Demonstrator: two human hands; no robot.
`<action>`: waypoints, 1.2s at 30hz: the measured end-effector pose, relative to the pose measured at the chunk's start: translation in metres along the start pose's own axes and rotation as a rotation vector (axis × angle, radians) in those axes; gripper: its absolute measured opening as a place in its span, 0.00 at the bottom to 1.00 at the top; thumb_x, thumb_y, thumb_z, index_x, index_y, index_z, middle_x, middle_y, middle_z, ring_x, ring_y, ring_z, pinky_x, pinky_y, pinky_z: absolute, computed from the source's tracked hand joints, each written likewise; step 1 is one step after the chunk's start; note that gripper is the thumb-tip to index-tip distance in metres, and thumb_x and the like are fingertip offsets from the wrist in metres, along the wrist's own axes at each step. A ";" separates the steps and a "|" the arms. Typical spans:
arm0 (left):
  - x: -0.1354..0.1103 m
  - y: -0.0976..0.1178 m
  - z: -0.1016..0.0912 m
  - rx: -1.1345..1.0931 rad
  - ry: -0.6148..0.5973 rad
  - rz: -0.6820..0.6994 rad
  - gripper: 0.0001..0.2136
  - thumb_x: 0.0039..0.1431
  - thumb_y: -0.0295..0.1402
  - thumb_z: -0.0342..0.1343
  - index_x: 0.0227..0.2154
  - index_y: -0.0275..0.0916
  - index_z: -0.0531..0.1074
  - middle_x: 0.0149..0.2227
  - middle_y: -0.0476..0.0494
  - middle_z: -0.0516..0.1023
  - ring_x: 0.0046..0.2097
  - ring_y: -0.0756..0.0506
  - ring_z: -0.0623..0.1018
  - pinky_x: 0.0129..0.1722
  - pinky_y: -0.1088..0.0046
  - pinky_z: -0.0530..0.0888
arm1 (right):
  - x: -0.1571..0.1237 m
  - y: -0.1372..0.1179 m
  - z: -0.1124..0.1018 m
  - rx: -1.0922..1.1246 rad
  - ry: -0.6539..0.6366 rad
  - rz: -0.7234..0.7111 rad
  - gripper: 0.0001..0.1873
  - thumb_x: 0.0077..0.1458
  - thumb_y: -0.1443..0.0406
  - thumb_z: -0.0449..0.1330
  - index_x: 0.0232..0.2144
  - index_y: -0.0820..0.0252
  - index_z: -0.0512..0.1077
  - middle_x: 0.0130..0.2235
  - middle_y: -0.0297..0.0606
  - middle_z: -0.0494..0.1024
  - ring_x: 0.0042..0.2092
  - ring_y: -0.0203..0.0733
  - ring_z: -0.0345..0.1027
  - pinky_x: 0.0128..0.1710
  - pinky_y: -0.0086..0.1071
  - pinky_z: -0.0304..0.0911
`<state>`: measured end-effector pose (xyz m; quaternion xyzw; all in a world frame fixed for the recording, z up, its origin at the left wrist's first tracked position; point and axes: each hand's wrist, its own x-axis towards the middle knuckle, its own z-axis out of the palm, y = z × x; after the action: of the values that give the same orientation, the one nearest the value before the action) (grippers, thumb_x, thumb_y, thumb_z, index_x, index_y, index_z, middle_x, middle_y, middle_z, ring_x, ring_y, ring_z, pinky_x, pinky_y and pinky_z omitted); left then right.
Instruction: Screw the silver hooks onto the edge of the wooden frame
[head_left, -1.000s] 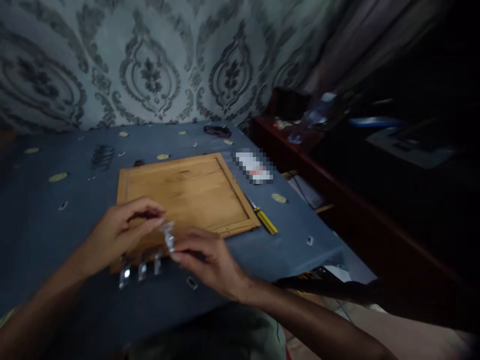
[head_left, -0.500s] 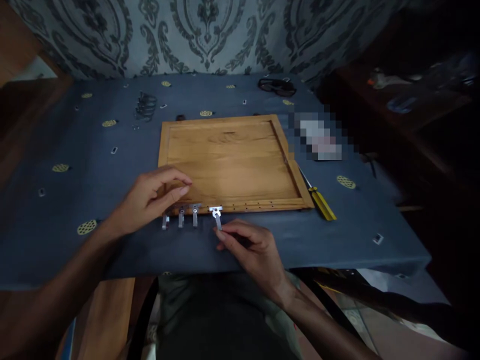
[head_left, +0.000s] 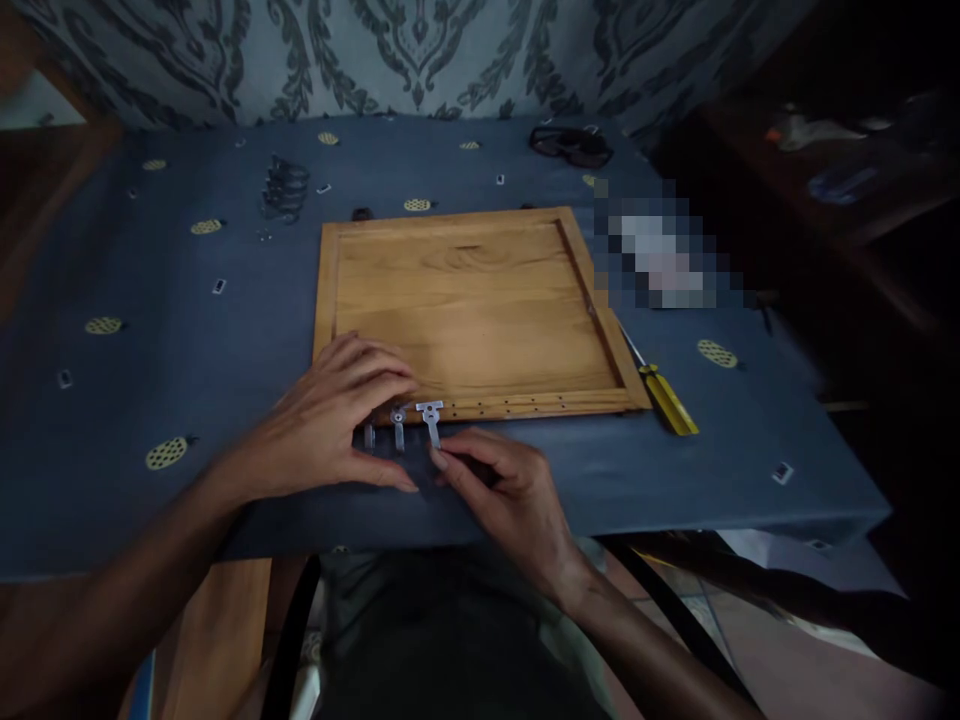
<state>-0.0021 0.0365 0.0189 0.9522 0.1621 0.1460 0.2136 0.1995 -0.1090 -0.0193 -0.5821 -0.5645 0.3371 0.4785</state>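
My right hand [head_left: 506, 490] pinches the lower end of a T-shaped metal hook [head_left: 431, 420], whose crosspiece lies at the near edge of a framed wooden panel [head_left: 465, 330]. My left hand [head_left: 330, 415] hovers over the panel's near left corner, fingers and thumb spread, holding nothing. Between thumb and fingers show a metal hook [head_left: 399, 430] screwed to the panel's edge and part of another beside it. Small dark holes run along the near rail to the right of the held hook.
A screwdriver with a yellow handle [head_left: 669, 400] lies against the panel's right side. Several more metal hooks [head_left: 283, 188] sit at the back left, with tiny screws [head_left: 263, 236] nearby. Sunglasses [head_left: 571, 147] and a blurred-out object [head_left: 664, 255] are at the back right.
My left hand has moved right and opened wider, covering some of the attached hooks. My right hand still pinches the same hook at the panel's edge. The view has shifted slightly.
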 end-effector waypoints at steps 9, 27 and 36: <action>-0.009 -0.004 -0.025 -0.003 -0.020 -0.083 0.39 0.54 0.64 0.69 0.60 0.43 0.73 0.60 0.39 0.78 0.67 0.32 0.72 0.69 0.50 0.67 | 0.001 0.001 0.001 -0.003 -0.006 0.019 0.10 0.67 0.60 0.64 0.36 0.55 0.84 0.27 0.34 0.80 0.28 0.36 0.73 0.33 0.29 0.69; -0.015 -0.029 0.021 0.042 0.101 -0.010 0.35 0.54 0.66 0.66 0.57 0.50 0.76 0.57 0.40 0.82 0.61 0.30 0.78 0.62 0.52 0.73 | 0.002 0.011 0.011 -0.096 -0.131 0.112 0.16 0.72 0.55 0.63 0.49 0.63 0.77 0.47 0.40 0.81 0.46 0.40 0.78 0.49 0.40 0.78; -0.013 -0.032 0.028 0.111 0.107 0.052 0.33 0.58 0.62 0.65 0.58 0.46 0.75 0.57 0.40 0.81 0.59 0.32 0.77 0.61 0.51 0.71 | 0.003 0.014 0.013 -0.104 -0.140 0.120 0.17 0.71 0.55 0.63 0.50 0.62 0.76 0.48 0.41 0.80 0.46 0.41 0.77 0.49 0.41 0.78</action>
<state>-0.0116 0.0491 -0.0224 0.9573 0.1566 0.1928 0.1478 0.1925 -0.1023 -0.0363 -0.6139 -0.5772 0.3754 0.3860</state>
